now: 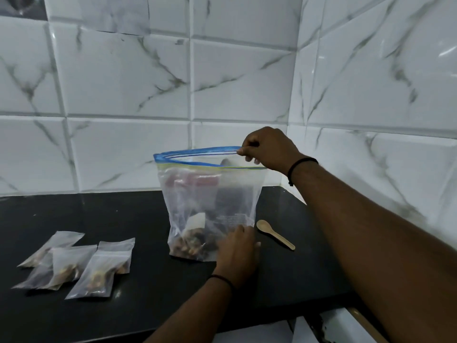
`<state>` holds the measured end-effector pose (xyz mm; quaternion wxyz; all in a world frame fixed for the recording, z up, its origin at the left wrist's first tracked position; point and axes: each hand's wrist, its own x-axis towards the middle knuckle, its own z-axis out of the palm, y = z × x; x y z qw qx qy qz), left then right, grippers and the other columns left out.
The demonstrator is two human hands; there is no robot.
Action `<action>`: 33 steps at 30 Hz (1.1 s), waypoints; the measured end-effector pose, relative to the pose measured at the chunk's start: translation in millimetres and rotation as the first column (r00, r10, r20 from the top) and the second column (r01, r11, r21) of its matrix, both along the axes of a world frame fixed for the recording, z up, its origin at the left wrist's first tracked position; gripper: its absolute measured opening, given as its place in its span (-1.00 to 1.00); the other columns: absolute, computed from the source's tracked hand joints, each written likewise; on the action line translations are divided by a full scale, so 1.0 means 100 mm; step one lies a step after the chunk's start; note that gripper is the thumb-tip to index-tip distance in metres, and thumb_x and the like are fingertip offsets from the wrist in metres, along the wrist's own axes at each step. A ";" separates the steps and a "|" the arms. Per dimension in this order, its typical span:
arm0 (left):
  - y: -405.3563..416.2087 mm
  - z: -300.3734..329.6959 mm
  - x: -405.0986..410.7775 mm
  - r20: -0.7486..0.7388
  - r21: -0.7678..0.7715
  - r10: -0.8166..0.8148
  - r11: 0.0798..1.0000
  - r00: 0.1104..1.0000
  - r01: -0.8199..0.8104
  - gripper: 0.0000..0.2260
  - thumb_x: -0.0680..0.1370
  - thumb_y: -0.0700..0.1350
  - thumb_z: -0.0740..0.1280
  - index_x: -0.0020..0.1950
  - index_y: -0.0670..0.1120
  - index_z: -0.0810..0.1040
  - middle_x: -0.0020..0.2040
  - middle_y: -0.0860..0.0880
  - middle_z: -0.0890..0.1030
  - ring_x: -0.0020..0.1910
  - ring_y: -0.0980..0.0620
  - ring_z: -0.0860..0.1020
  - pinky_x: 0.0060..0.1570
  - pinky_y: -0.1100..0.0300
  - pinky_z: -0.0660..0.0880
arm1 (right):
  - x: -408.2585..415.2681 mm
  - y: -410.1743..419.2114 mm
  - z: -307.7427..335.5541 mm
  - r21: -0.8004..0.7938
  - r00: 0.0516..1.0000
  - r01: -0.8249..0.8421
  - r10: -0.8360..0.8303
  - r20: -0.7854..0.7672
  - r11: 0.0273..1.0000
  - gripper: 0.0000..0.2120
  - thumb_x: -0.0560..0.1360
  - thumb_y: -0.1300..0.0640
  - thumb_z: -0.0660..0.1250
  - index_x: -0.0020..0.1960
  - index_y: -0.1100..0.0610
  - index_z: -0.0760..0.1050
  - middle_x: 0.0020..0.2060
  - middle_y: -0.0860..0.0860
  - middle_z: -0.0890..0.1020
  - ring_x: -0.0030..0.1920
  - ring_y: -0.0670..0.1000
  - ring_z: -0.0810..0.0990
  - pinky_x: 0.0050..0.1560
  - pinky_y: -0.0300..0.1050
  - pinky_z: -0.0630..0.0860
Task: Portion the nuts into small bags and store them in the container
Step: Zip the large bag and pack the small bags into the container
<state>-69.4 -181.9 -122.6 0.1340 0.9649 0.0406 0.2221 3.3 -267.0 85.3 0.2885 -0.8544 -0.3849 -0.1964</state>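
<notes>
A large clear zip bag (210,194) with a blue seal strip stands upright on the black counter (123,214), its mouth slightly open. Nuts (191,243) lie in its bottom. My right hand (267,149) pinches the right end of the blue seal at the top. My left hand (237,253) rests against the bag's lower right corner, fingers relaxed. Several small clear bags (81,266) holding nuts lie flat on the counter to the left. A container shows dimly through the big bag, red lid (195,180) at its top.
A small wooden spoon (274,233) lies on the counter just right of the big bag. White marble-pattern tiles (222,82) form the back and right walls, meeting in a corner behind the bag. The counter's front edge runs at the lower right.
</notes>
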 end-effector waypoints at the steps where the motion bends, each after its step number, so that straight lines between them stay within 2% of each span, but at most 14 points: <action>1: 0.00 0.05 -0.04 0.055 -0.029 -0.015 0.999 0.998 0.016 -0.76 0.64 0.07 0.20 0.23 -0.01 0.45 0.17 -0.02 0.48 -0.01 0.08 0.47 0.03 0.18 0.49 | -0.01 0.01 0.01 0.015 0.999 -0.030 0.030 -0.021 0.999 -0.75 0.50 -0.14 0.38 -0.21 0.01 0.64 -0.30 -0.12 0.70 -0.24 0.00 0.68 -0.09 0.01 0.62; 4: 0.09 0.27 -0.20 0.398 0.028 -0.086 0.996 0.913 0.081 -0.85 0.63 0.02 0.21 0.04 -0.01 0.52 -0.02 0.01 0.53 -0.17 0.10 0.48 -0.20 0.31 0.37 | 0.00 -0.05 -0.02 0.065 0.990 -0.092 0.099 -0.100 0.994 -0.70 0.49 -0.23 0.37 -0.03 0.00 0.64 -0.16 -0.07 0.71 -0.15 -0.01 0.66 -0.06 -0.04 0.59; 6: 0.27 0.47 -0.36 0.686 0.059 -0.106 0.994 0.720 0.091 -0.91 0.57 -0.06 0.29 -0.03 -0.06 0.54 -0.12 -0.03 0.52 -0.20 0.04 0.47 -0.22 0.27 0.34 | 0.05 -0.15 -0.12 0.058 0.967 -0.145 0.154 -0.201 0.988 -0.54 0.39 -0.18 0.51 0.21 -0.03 0.55 -0.02 -0.04 0.68 -0.07 -0.03 0.62 -0.03 -0.06 0.57; 8: 0.58 0.66 -0.46 0.848 0.002 -0.002 1.000 0.529 0.002 -0.86 0.53 -0.10 0.41 0.01 -0.13 0.54 -0.10 -0.10 0.53 -0.11 -0.04 0.46 -0.09 0.14 0.38 | 0.12 -0.26 -0.27 0.011 0.952 -0.163 0.160 -0.263 0.987 -0.27 0.29 -0.08 0.62 0.37 -0.03 0.40 0.08 -0.03 0.64 0.06 -0.04 0.58 0.12 -0.13 0.50; 10: 0.96 0.85 -0.50 0.858 -0.222 0.259 0.966 0.443 -0.134 -0.66 0.45 -0.05 0.51 0.09 -0.18 0.52 -0.02 -0.16 0.53 0.00 -0.13 0.46 0.02 0.00 0.39 | 0.19 -0.33 -0.41 0.050 0.961 -0.114 0.123 -0.249 0.992 -0.30 0.29 0.04 0.64 0.34 0.03 0.40 0.09 -0.02 0.64 0.03 -0.03 0.58 0.05 -0.22 0.50; 11: 1.15 0.91 -0.46 0.781 -0.389 0.406 0.911 0.475 -0.139 -0.54 0.40 0.00 0.55 0.16 -0.18 0.49 0.05 -0.17 0.51 0.05 -0.15 0.47 0.07 -0.02 0.41 | 0.22 -0.34 -0.46 0.115 0.963 -0.096 0.121 -0.239 0.989 -0.43 0.33 0.12 0.62 0.25 0.09 0.45 0.07 0.00 0.65 -0.07 -0.04 0.60 -0.07 -0.27 0.52; 13: 1.44 1.03 -0.41 0.531 -0.692 0.481 0.721 0.698 0.030 -0.36 0.34 0.08 0.59 0.30 -0.12 0.42 0.18 -0.13 0.48 0.14 -0.10 0.50 0.12 -0.01 0.48 | 0.21 -0.30 -0.52 0.280 0.954 -0.103 0.175 -0.244 0.955 -0.71 0.41 0.24 0.55 0.05 0.16 0.53 -0.04 0.09 0.67 -0.25 -0.01 0.60 -0.27 -0.28 0.55; 15: 1.57 1.15 -0.40 0.397 -0.862 0.223 0.425 0.890 0.278 -0.49 0.42 0.03 0.54 0.28 -0.13 0.48 0.13 -0.11 0.59 0.09 -0.09 0.58 0.00 0.06 0.58 | 0.18 -0.25 -0.53 0.391 0.935 -0.138 0.250 -0.252 0.910 -0.85 0.45 0.24 0.51 -0.07 0.14 0.55 -0.17 0.17 0.68 -0.27 0.02 0.61 -0.30 -0.25 0.54; 17: 1.61 1.27 -0.40 0.366 -0.907 0.033 0.238 0.930 0.348 -0.80 0.52 -0.09 0.45 0.07 -0.16 0.59 -0.11 -0.09 0.66 -0.11 -0.08 0.63 -0.21 0.15 0.61 | 0.13 -0.22 -0.48 0.452 0.915 -0.147 0.295 -0.277 0.880 -0.88 0.47 0.22 0.49 -0.06 0.13 0.57 -0.17 0.19 0.70 -0.29 -0.06 0.61 -0.32 -0.32 0.48; 19: 1.61 1.37 -0.38 0.366 -0.914 0.020 0.193 0.930 0.356 -0.92 0.53 -0.14 0.42 -0.03 -0.12 0.59 -0.23 -0.05 0.61 -0.22 -0.03 0.61 -0.26 0.15 0.60 | 0.11 -0.20 -0.45 0.566 0.857 -0.125 0.376 -0.353 0.815 -0.85 0.48 0.21 0.48 0.02 0.13 0.57 -0.11 0.16 0.71 -0.22 -0.03 0.65 -0.24 -0.27 0.50; 22: 1.61 1.43 -0.33 0.403 -0.910 0.083 0.139 0.911 0.390 -0.92 0.52 -0.11 0.44 -0.08 -0.09 0.59 -0.27 0.01 0.58 -0.28 0.04 0.59 -0.23 0.17 0.56 | 0.09 -0.17 -0.42 0.763 0.735 -0.030 0.531 -0.421 0.646 -0.92 0.52 0.24 0.42 0.00 0.17 0.56 -0.17 0.11 0.73 -0.21 0.02 0.67 -0.12 -0.11 0.55; 27: 1.54 1.44 -0.31 0.450 -0.888 0.117 0.162 0.885 0.430 -0.87 0.54 -0.03 0.41 -0.12 -0.07 0.58 -0.35 0.02 0.50 -0.45 0.09 0.48 -0.43 0.25 0.42 | 0.07 -0.04 -0.37 0.886 0.675 0.107 0.621 -0.398 0.452 -0.97 0.60 0.18 0.33 -0.03 0.10 0.52 -0.24 0.07 0.68 -0.29 0.03 0.66 -0.30 -0.20 0.55; 30: 1.52 1.55 -0.31 0.426 -0.888 0.100 0.235 0.899 0.395 -0.87 0.54 -0.04 0.42 -0.13 -0.06 0.55 -0.31 -0.02 0.52 -0.42 0.06 0.49 -0.42 0.25 0.44 | 0.09 0.02 -0.37 0.872 0.681 0.109 0.603 -0.416 0.478 -0.93 0.63 0.02 0.27 0.06 -0.01 0.49 -0.17 0.04 0.72 -0.23 0.04 0.70 -0.27 -0.20 0.49; 33: 1.52 1.64 -0.31 0.427 -0.889 0.128 0.244 0.895 0.388 -0.87 0.53 -0.03 0.42 -0.12 -0.06 0.55 -0.26 -0.03 0.54 -0.37 0.05 0.53 -0.36 0.22 0.48 | 0.13 0.03 -0.42 0.843 0.689 0.137 0.561 -0.458 0.520 -0.93 0.65 0.04 0.25 0.06 0.00 0.49 -0.20 0.04 0.71 -0.27 0.03 0.68 -0.26 -0.18 0.49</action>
